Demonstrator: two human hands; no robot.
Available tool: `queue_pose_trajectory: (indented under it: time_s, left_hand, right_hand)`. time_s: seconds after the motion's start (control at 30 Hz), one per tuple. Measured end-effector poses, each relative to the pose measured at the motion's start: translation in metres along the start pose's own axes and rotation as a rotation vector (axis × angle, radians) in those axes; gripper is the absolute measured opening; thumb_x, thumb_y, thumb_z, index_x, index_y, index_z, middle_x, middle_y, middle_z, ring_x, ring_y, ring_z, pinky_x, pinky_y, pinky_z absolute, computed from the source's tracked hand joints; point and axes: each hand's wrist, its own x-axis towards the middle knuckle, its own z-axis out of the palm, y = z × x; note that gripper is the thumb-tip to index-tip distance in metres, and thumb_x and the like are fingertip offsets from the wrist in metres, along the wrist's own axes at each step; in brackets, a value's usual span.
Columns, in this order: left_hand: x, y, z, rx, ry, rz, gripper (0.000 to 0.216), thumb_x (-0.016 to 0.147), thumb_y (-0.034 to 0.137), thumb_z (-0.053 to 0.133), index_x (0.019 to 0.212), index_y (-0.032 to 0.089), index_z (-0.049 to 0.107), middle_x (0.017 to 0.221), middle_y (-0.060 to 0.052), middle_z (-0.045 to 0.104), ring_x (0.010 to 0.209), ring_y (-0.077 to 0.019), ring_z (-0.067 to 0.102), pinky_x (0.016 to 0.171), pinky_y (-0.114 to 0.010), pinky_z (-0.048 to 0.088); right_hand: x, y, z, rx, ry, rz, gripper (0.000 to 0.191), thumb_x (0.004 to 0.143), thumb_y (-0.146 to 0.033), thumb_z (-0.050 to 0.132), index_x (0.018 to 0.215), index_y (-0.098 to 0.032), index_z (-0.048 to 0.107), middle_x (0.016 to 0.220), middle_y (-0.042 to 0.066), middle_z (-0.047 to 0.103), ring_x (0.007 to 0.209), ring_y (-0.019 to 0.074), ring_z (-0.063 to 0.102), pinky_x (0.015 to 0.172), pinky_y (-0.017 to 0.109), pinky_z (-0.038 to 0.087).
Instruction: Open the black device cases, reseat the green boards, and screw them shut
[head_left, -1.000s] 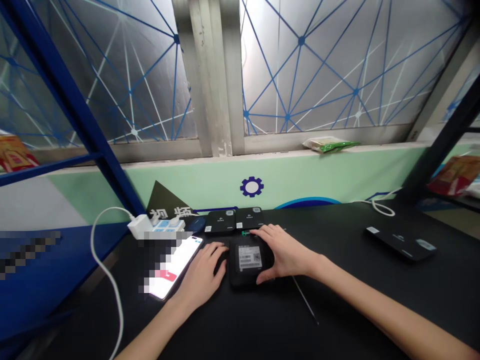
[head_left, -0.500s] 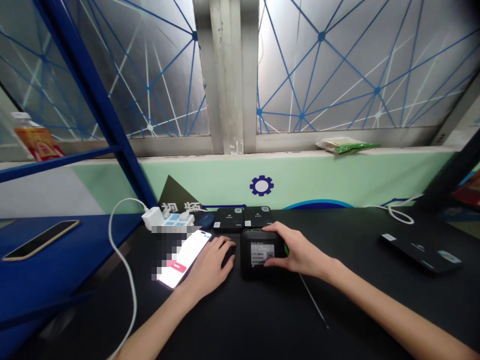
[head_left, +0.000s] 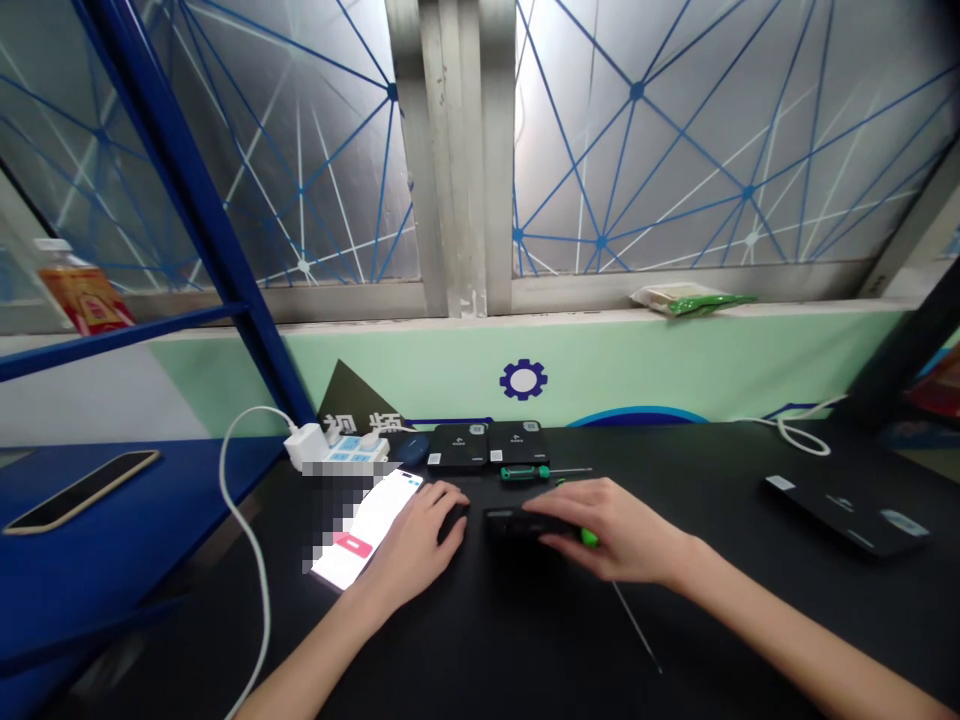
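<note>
The right hand (head_left: pixel 613 528) has tipped the gripped black box (head_left: pixel 508 522) edge-on over the middle surface (head_left: pixel 450 640), so its label is hidden and the far green screwdriver (head_left: pixel 525 473) shows; the left hand (head_left: pixel 421 532) curls, grip unclear.

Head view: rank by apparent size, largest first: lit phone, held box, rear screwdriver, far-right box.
1. Far-right box and lit phone: too alike to rank, the phone partly masked
2. Held box, seen edge-on, partly covered
3. Rear screwdriver
</note>
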Motion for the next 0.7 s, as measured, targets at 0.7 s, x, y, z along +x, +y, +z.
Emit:
queue_pose_trajectory:
  time_s: [0.7]
  left_hand:
    - [-0.002,-0.002,0.008,0.005,0.047,-0.029,0.027,0.102,0.029,0.043,0.121,0.025,0.061,0.125,-0.006,0.062,0.116,-0.0255,0.059,0.099,-0.043,0.05]
  right_hand:
    - [0.002,-0.018,0.027,-0.169,-0.131,0.071,0.06,0.095,-0.056,0.05,0.137,-0.013,0.056,0.133,0.018,0.061,0.116,0.0354,0.056,0.098,0.051,0.045]
